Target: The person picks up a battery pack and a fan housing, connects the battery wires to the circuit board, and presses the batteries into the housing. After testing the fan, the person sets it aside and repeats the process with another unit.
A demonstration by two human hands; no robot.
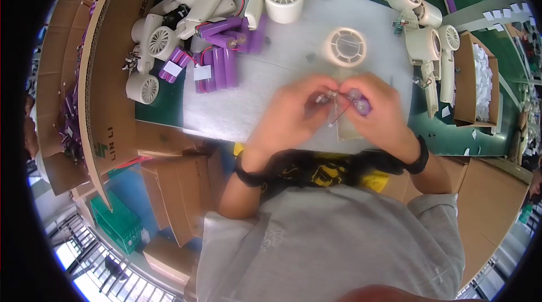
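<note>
Above the near part of the pale work surface, my two hands meet at the fingertips. My left hand (296,110) has thumb and fingers pinched together by a small metallic part (324,98), too small to make out. In my right hand (379,104) is a purple battery pack (361,105), its round ends showing between the fingers. A thin red wire (340,114) runs near the fingertips of both hands. Beneath them lies a cream handheld fan housing (345,48), its round head beyond my hands and its handle (348,129) partly hidden.
Several purple battery packs (226,67) lie left of my hands. Cream fan housings (284,0) are heaped at the back left, with more fan housings (422,45) at the right. Cardboard walls (116,70) rise on the left. A carton with white pieces (484,81) stands far right.
</note>
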